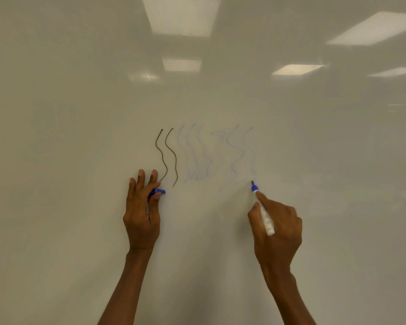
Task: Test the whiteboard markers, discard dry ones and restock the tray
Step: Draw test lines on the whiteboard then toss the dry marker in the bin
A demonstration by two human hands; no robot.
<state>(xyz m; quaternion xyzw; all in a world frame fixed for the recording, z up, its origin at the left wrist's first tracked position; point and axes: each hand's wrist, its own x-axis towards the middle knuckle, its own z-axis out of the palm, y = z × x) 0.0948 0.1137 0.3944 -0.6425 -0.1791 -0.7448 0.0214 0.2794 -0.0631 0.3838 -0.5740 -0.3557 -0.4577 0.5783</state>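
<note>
A whiteboard (pixel 80 113) fills the view. My right hand (pixel 278 231) grips an uncapped blue marker (pixel 266 219) with a white barrel, its tip at the lower end of a very faint blue wavy line (pixel 249 151). My left hand (pixel 142 212) pinches the blue cap (pixel 158 191) between thumb and forefinger, with the other fingers straight against the board. Two dark brown wavy lines (pixel 167 156) stand left of several pale blue ones (pixel 197 156).
Ceiling lights (pixel 181 17) reflect in the glossy board at the top and upper right. The tray and other markers are out of view.
</note>
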